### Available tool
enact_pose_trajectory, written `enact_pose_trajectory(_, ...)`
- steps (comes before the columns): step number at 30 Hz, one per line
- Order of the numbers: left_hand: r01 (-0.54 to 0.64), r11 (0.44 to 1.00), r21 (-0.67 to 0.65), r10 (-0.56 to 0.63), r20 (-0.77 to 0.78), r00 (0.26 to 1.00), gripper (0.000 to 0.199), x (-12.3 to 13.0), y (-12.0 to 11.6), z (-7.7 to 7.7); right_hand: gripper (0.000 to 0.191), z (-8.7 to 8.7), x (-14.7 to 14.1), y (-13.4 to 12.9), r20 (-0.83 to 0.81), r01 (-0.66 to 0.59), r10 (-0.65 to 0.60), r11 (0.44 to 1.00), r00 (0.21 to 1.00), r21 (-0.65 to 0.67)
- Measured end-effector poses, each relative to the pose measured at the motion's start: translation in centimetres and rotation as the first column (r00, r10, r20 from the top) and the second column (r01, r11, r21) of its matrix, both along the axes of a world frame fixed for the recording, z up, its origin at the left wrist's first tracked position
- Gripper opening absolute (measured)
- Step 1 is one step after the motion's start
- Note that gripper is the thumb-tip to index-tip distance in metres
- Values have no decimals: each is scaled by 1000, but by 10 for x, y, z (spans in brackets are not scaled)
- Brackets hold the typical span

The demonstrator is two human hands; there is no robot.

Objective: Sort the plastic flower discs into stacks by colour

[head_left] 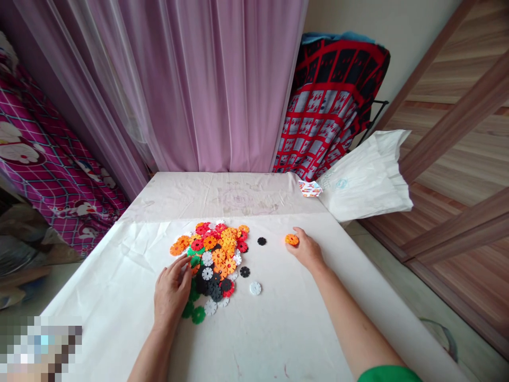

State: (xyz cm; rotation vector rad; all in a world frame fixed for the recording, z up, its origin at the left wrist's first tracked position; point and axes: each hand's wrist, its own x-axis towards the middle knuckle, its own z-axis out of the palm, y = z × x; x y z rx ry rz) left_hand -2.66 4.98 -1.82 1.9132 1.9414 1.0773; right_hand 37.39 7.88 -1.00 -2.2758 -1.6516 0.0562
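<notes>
A heap of notched plastic discs (218,257) in orange, red, green, black and white lies on the cloth-covered table. My left hand (172,286) rests at the heap's left edge, fingertips by the green and orange discs; whether it grips one is hidden. Off to the right, my right hand (307,251) has its thumb and fingers closed on an orange disc (291,240). Between the heap and that hand lie a black disc (261,241), a second black disc (245,271) and a white disc (255,288).
The table (286,329) carries a pale cloth. At its far right corner sit a small patterned paper piece (310,189) and a white bag (368,178). Behind are a purple curtain (214,85) and a red-and-black cloth (324,106). Wooden doors (457,143) stand to the right.
</notes>
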Motion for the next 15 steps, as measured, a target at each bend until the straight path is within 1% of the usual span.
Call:
enact_pose_trajectory(3,8,1000,10,-8,-2,1000,38,-2,1,0,57,0,29,16,15,35,-35,999,999,20)
enact_pose_trajectory(7,19,1000,10,-19,-4,1000,40,-3,2,1,58,-3,55,32,17,82,-82,996,996,29)
enact_pose_trajectory(11,16,1000,11,-15,-8,1000,41,-2,2,1,60,-9,71,44,-38,99,-97,994,995,44)
enact_pose_trajectory(13,9,1000,12,-9,-11,1000,41,-2,2,0,61,-14,76,48,-87,96,-89,992,992,84)
enact_pose_trajectory(15,7,1000,12,-7,-14,1000,40,-3,2,-1,64,-21,80,49,-178,101,-73,983,981,153)
